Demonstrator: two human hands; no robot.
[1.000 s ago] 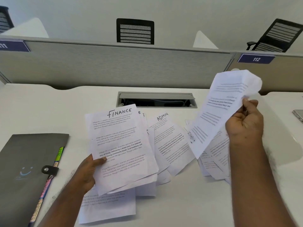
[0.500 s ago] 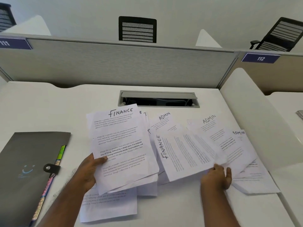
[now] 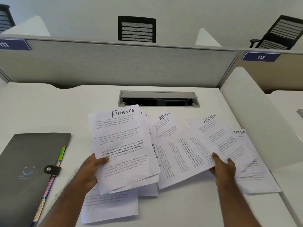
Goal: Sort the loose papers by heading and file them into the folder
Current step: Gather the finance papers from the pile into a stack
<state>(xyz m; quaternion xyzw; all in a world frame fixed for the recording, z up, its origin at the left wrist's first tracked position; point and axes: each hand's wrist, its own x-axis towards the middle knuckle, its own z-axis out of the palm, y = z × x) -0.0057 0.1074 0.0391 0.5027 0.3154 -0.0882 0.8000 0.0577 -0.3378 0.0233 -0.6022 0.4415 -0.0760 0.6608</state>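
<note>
My left hand (image 3: 89,171) grips a small stack of sheets headed FINANCE (image 3: 124,145), held tilted above the desk. My right hand (image 3: 223,167) pinches the lower right corner of a sideways sheet (image 3: 180,158), thumb on top, fingers beneath. Loose sheets headed ADMIN (image 3: 213,128) fan out behind and to the right of it. Another ADMIN sheet (image 3: 165,122) peeks out in the middle. One more printed sheet (image 3: 108,207) lies flat under my left forearm. The grey folder (image 3: 27,169) lies shut at the left, snap strap fastened, coloured tabs showing at its edge.
A cable hatch (image 3: 159,99) is sunk in the white desk (image 3: 49,108) behind the papers. A grey partition (image 3: 114,63) runs along the back, a white divider (image 3: 262,120) along the right. Office chairs stand beyond the partition.
My right hand lowered a raised sheet to the desk, let it go, then shifted right and took hold of the sideways sheet's corner. The left hand kept its FINANCE stack still.
</note>
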